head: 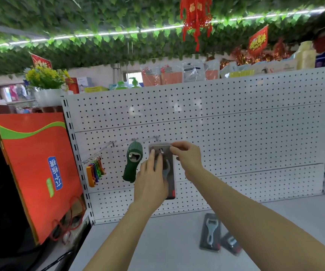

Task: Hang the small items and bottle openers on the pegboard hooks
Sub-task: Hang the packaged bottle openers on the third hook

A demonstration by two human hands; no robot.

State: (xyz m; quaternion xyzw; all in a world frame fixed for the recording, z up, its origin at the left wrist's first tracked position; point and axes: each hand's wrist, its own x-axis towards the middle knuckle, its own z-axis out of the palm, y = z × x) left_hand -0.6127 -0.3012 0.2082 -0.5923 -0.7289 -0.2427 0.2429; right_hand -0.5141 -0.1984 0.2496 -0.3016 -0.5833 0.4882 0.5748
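Note:
A grey carded bottle opener (169, 167) is pressed against the white pegboard (236, 122), its top hole at the tip of the third hook (161, 150). My left hand (151, 178) grips the card's left side and covers much of it. My right hand (187, 155) pinches its top right corner. A green cactus-shaped opener (132, 162) hangs on the hook to the left. Further left, a bunch of coloured key-ring openers (95, 170) hangs on a long hook. Two more carded openers lie on the shelf, one full (210, 232) and one partly hidden by my right arm (231, 242).
A red and green cardboard box (38, 169) leans at the pegboard's left edge, with red cords at its foot. The grey shelf (167, 241) runs below the board. Packaged goods and a flower pot stand along the top of the board.

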